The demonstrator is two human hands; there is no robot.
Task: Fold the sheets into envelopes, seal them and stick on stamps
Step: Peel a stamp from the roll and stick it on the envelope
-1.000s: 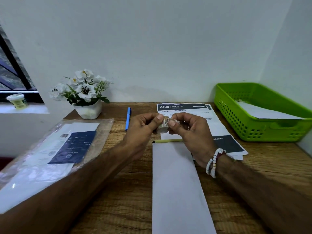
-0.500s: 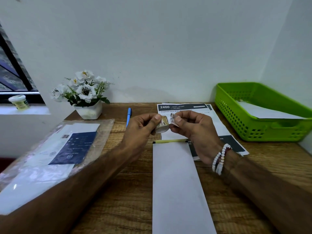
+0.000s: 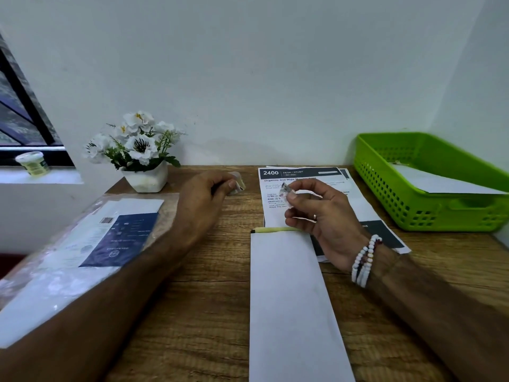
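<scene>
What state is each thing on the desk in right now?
Envelope: flat on the desk, no stamp visible.
Stamp: pinched in right hand.
Stamp roll: held in left hand.
Green basket: holds white paper.
Plastic sleeve: lying flat.

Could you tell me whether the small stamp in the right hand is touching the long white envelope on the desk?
Apart. The head view shows the stamp pinched in the right hand, raised over the printed sheet beyond the envelope.
</scene>
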